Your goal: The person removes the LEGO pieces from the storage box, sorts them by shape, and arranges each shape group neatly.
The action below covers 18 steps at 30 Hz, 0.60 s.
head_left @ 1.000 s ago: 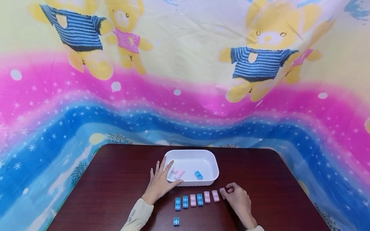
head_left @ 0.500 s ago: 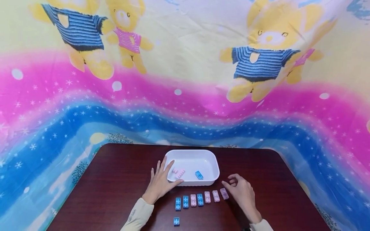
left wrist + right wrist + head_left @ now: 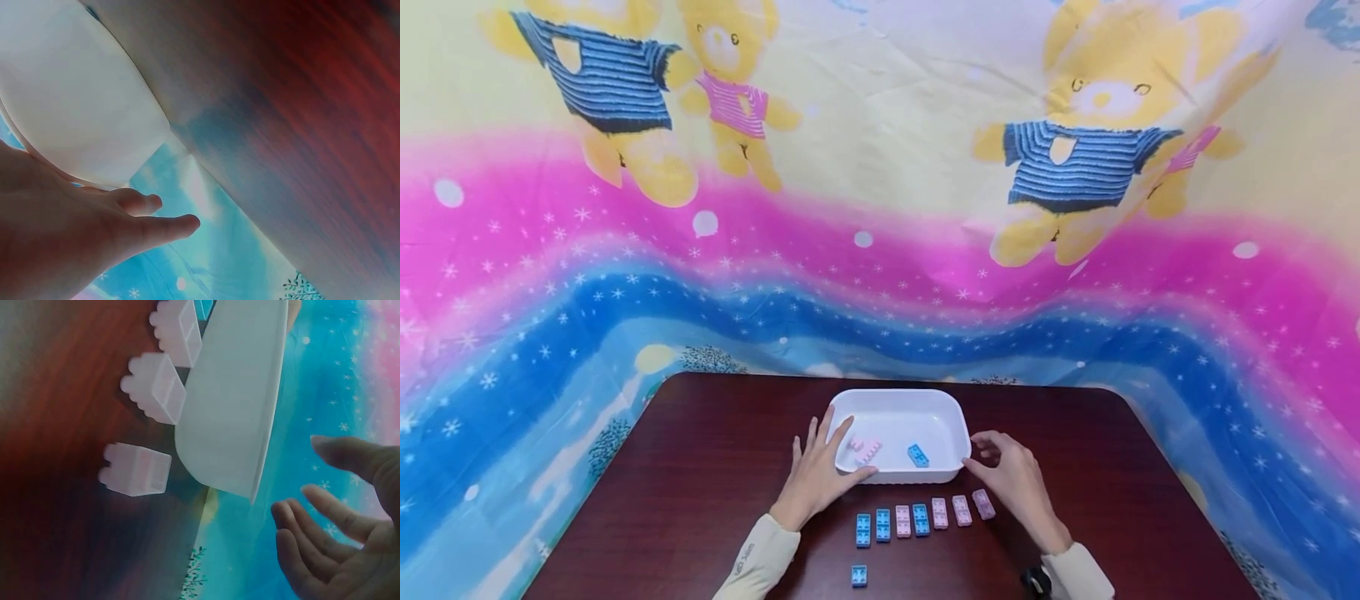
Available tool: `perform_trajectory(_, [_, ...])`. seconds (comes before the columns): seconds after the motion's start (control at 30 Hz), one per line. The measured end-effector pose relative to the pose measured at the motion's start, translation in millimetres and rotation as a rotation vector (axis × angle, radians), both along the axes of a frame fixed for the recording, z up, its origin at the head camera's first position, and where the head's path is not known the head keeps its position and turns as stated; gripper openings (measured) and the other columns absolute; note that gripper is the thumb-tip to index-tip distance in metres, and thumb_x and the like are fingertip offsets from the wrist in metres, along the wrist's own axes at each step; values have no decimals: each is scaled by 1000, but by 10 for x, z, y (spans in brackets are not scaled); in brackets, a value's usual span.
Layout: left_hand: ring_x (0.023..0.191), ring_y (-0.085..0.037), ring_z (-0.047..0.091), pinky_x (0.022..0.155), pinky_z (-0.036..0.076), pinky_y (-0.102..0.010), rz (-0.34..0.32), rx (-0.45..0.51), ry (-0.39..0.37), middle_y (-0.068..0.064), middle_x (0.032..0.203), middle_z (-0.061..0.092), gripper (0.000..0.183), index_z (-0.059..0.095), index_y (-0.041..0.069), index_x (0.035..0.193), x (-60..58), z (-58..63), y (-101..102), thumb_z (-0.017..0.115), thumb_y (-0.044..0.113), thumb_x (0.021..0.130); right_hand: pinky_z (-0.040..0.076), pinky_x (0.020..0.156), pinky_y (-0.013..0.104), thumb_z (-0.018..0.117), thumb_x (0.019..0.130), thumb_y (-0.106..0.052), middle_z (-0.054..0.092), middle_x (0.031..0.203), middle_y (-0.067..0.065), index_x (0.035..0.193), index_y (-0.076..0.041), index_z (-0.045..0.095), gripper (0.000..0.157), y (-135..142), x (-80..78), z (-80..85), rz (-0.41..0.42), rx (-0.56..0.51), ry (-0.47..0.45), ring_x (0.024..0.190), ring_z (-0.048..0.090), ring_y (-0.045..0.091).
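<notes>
My left hand (image 3: 815, 479) lies spread at the left end of a white plastic tray (image 3: 898, 477), thumb along its front rim. In the left wrist view its fingers (image 3: 169, 230) look straight. My right hand (image 3: 1015, 479) is at the tray's right end, fingers loosely bent and holding nothing; in the right wrist view the fingertips (image 3: 282, 515) appear apart from the tray wall. Pink building blocks (image 3: 868, 452) and a blue building block (image 3: 918, 455) lie inside the tray. In front runs a row of blue and pink blocks, ending at a tilted pink block (image 3: 982, 504).
A single smaller blue block (image 3: 859, 576) lies nearer the front, below the row's left end. The dark wooden table (image 3: 700, 467) has a patterned cloth (image 3: 865, 317) hanging behind it. A dark band (image 3: 1036, 582) shows at the right wrist.
My right hand has let go of the rightmost pink block, leaving it at the end of the row, and moved up to the tray's right end. The left hand stays in place.
</notes>
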<state>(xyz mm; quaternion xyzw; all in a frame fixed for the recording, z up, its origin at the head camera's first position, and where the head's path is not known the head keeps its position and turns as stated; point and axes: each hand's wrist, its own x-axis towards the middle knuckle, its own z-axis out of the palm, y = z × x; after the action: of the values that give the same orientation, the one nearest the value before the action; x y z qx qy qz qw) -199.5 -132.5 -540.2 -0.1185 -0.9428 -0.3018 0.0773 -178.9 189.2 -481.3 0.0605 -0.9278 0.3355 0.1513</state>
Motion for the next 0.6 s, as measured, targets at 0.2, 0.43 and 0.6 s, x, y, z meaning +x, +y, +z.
perform_trajectory(0.2, [156, -53, 19, 116, 16, -80, -1, -3, -8, -16, 176, 16, 98, 43, 20, 164, -11, -6, -2, 73, 73, 86, 59, 79, 41, 90, 83, -6, 75, 105, 12, 115, -2, 77, 36, -62, -152, 64, 114, 47, -4, 93, 70, 27])
perform_trajectory(0.43, [156, -54, 20, 116, 17, -80, 4, -3, 0, -16, 176, 17, 99, 44, 19, 163, -18, 4, 0, 73, 73, 86, 58, 77, 41, 90, 82, -5, 75, 107, 15, 115, -1, 77, 36, -120, -321, 77, 231, 74, -9, 96, 71, 34])
perform_trajectory(0.6, [156, -53, 19, 116, 17, -80, 8, 0, -4, -15, 176, 17, 99, 43, 20, 164, -20, -23, -1, 72, 73, 86, 61, 81, 45, 88, 84, -3, 74, 118, 17, 120, 0, 76, 38, -169, -415, 2, 322, 69, -89, 105, 72, 37])
